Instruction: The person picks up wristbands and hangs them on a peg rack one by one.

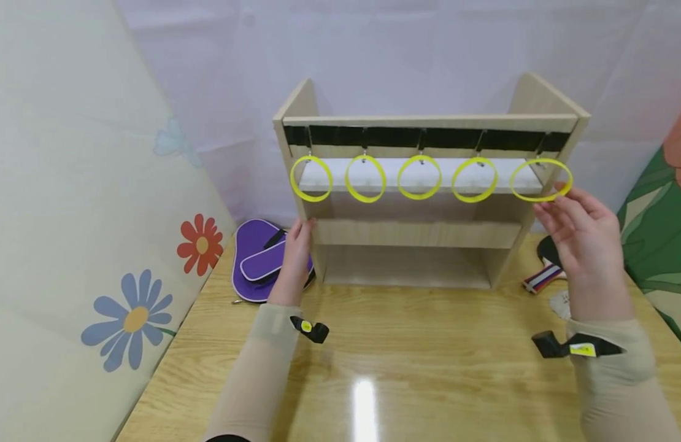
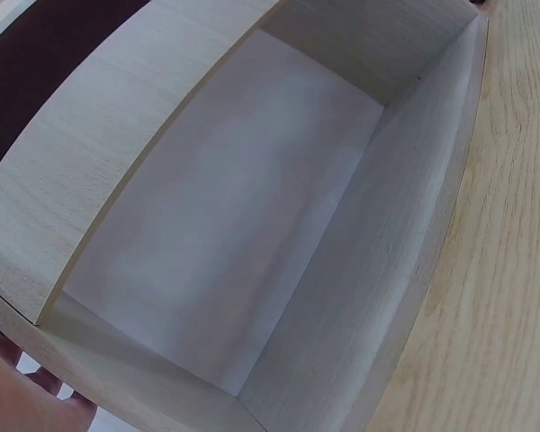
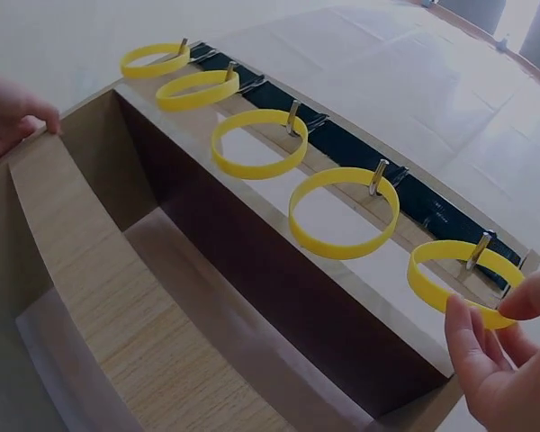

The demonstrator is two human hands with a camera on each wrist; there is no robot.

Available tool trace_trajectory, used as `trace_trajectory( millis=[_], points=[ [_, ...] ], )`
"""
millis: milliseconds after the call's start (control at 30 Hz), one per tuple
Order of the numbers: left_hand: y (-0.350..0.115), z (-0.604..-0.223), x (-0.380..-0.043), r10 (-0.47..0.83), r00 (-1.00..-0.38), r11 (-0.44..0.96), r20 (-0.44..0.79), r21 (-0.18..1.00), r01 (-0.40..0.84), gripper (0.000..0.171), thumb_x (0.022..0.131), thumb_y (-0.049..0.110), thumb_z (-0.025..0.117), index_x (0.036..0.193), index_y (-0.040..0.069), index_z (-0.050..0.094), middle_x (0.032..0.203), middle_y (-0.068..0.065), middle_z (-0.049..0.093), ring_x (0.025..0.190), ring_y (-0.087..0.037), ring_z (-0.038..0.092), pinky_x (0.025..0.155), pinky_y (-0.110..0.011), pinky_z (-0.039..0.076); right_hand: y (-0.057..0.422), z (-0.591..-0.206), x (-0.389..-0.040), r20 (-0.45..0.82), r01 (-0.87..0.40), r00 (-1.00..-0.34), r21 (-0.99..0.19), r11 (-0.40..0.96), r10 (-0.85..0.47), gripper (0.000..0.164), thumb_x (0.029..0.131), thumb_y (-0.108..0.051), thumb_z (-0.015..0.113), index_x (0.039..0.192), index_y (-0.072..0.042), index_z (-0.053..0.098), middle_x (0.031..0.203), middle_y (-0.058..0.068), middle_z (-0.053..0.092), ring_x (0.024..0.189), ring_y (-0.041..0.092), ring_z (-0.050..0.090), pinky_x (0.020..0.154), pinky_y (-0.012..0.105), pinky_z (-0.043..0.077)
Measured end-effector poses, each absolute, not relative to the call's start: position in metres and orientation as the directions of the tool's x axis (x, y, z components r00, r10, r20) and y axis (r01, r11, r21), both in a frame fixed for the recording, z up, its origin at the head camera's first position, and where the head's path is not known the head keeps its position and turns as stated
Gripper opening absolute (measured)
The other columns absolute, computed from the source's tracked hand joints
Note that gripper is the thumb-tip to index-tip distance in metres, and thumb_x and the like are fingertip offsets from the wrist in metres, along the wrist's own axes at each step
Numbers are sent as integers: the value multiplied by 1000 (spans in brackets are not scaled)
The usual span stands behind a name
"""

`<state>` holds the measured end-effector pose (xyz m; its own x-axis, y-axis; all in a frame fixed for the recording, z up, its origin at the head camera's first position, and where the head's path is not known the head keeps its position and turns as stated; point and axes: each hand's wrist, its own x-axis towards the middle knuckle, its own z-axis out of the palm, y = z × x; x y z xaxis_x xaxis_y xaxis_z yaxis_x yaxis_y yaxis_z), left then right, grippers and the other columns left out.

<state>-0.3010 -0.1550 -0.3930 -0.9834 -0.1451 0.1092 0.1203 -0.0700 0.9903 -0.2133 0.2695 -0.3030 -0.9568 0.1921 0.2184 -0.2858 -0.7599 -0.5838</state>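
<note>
Several yellow silicone wristbands (image 1: 420,196) hang in a row from metal hooks (image 3: 292,117) along the black strip (image 1: 396,137) of a small wooden shelf unit (image 1: 418,234). My right hand (image 1: 586,230) pinches the lower edge of the rightmost wristband (image 3: 429,292) between thumb and fingers. That band is still around its hook and looks stretched wider than the others in the head view. My left hand (image 1: 298,252) grips the shelf's left side panel (image 2: 99,369) about halfway up, its fingertips partly hidden behind the panel.
The shelf stands on a wooden table (image 1: 407,344) close to a draped wall. A purple paddle case (image 1: 252,236) lies left of it, beside my left hand. To the right, partly behind my right wrist, is a table tennis paddle with a striped handle (image 1: 542,278).
</note>
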Motion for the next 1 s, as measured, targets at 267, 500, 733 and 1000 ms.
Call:
trace_trajectory(
  millis=[267, 500, 733, 1000],
  points=[
    [-157, -394, -302, -151, -981, -62, 120, 989, 131, 39, 101, 26, 45, 131, 2, 53, 94, 11, 61, 92, -7, 57, 91, -29, 43, 265, -307, -216, 209, -247, -967, -611, -752, 147, 20, 93, 14, 54, 102, 8, 71, 89, 17, 70, 74, 27, 70, 70, 36, 61],
    [-155, -395, -302, -139, -983, -65, 122, 989, 132, 39, 102, 25, 44, 131, 0, 52, 94, 11, 61, 92, -7, 57, 91, -29, 43, 266, -310, -218, 181, -230, -973, -675, -701, 145, 19, 93, 9, 58, 105, 4, 71, 87, 14, 71, 74, 24, 69, 68, 34, 60],
    [-154, -393, -302, -144, -982, -58, 123, 989, 133, 33, 102, 26, 44, 124, 3, 55, 94, 11, 61, 93, -8, 57, 90, -29, 43, 268, -311, -218, 163, -214, -977, -701, -681, 139, 20, 93, 9, 58, 108, 2, 70, 91, 12, 72, 77, 23, 70, 70, 33, 60],
    [-155, -393, -301, -143, -981, -43, 128, 990, 135, 29, 101, 26, 45, 120, 7, 56, 96, 11, 61, 94, -9, 56, 90, -28, 43, 268, -312, -217, 144, -190, -982, -699, -689, 125, 22, 93, 9, 58, 110, 0, 69, 92, 12, 73, 77, 23, 71, 70, 32, 60]
  ],
)
